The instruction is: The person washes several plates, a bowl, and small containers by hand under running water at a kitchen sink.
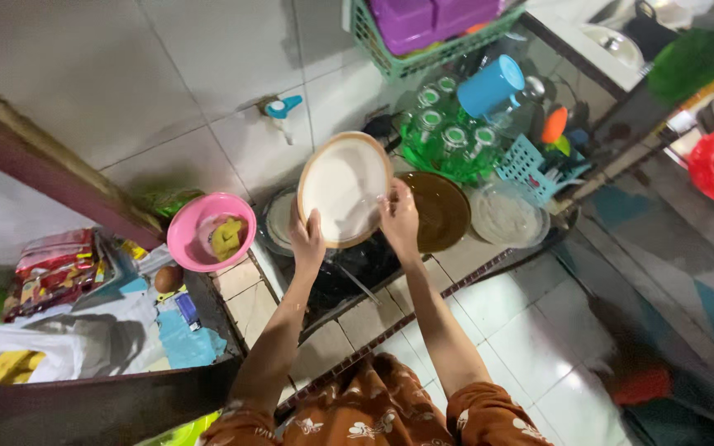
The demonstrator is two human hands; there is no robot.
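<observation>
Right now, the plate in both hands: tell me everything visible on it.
The plate is round, white inside with a tan rim, and looks like plastic or melamine. It is held tilted, its face toward the camera, above the dark wash basin. The left hand grips its lower edge and the right hand its lower right edge. No food is visible on it.

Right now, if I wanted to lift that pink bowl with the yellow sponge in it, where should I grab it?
Probably by the rim. The pink bowl sits upright and open, its flared lip clear all round, with the yellow sponge inside. Come from above on the side nearest the plate; the left hand is closest, though it and the right hand hold that plate.
</observation>
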